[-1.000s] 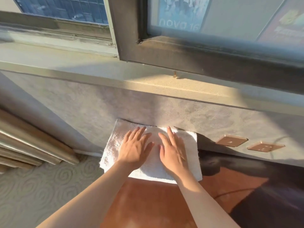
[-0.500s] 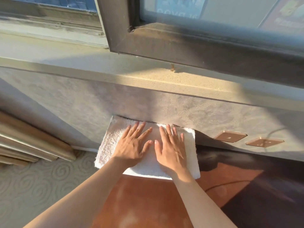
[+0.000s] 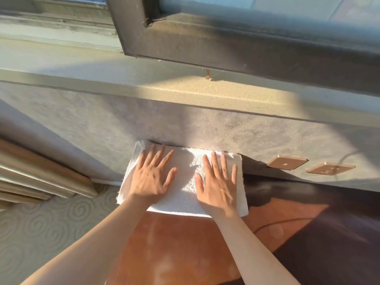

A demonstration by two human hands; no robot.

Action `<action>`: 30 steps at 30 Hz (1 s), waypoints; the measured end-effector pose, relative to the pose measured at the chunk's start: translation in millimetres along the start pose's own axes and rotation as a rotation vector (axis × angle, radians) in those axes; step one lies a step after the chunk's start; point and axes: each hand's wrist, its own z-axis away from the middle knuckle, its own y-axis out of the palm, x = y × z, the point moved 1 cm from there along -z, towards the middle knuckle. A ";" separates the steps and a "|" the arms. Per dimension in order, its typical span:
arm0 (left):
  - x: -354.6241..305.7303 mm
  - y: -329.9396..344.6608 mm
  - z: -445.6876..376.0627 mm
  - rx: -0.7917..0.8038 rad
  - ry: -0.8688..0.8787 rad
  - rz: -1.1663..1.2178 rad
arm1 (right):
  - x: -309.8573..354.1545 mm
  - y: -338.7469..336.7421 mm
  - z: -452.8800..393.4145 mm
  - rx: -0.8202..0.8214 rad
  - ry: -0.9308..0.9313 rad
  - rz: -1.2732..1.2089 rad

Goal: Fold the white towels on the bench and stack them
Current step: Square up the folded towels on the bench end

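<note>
Pressing down with both palms flat, I have my left hand (image 3: 151, 177) and right hand (image 3: 219, 185) spread side by side on the folded white towel (image 3: 186, 188), fingers splayed and pointing away from me, gripping nothing. The towel lies under my hands at the far end of the brown bench (image 3: 174, 247), its far edge against the grey wall (image 3: 205, 128).

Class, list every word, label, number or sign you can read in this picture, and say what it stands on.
None can be read.
Window pane: coloured shapes behind the glass at the top edge, cut off and too blurred to read.
Wall plates: two bronze-coloured plates, no legible marking.
Towel: plain white, no label visible under the left hand and right hand.
</note>
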 end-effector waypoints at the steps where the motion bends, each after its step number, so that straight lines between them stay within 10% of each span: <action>1: -11.1 4.8 1.7 0.014 0.053 0.030 | 7.3 3.6 -0.4 0.031 -0.071 -0.030; 14: 30.3 0.8 25.0 0.060 -0.165 -0.123 | -85.3 -5.9 20.8 0.253 0.209 0.025; 30: -137.0 -134.4 80.4 -0.038 0.452 0.129 | -47.8 -179.3 151.6 -0.055 0.231 -0.114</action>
